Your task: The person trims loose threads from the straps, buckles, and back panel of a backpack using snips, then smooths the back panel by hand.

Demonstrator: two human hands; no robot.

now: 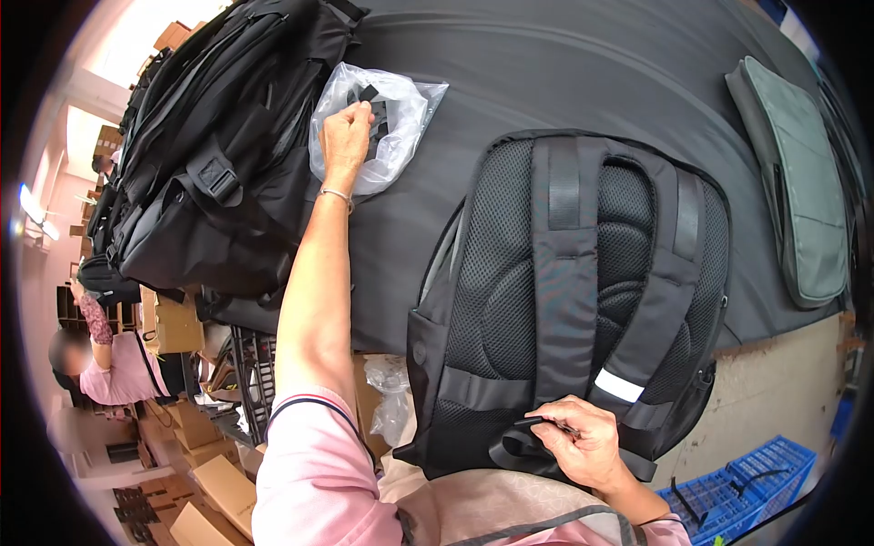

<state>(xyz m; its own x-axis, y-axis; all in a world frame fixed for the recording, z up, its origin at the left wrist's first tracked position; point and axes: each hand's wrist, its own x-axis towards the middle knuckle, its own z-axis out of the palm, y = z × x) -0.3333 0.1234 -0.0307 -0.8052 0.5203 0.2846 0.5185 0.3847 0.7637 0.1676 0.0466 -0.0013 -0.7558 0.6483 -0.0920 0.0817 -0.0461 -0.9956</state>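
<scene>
Across a dark-covered tabletop (583, 64), work with the black backpack (566, 300) straps up, lower end jutting past the near edge to the apron (473, 505). Nearest, a loop of black webbing (506, 448) pinched between thumb and fingers of the right hand (587, 444), close by the lower end; keep that grip light and the webbing flat, free of twists. Farther out, left hand (344, 138) in the mouth of a clear plastic bag (405, 164), fingers bunched beside a small black piece (368, 93); no telling from this view about a firm hold on it. Take single pieces, without tugging the bag along. Mind the heaped black backpacks (228, 146) alongside, and the grey-green case (806, 196) off to the right. Farthest away, cartons (177, 325) and a co-worker in pink (118, 373).
</scene>
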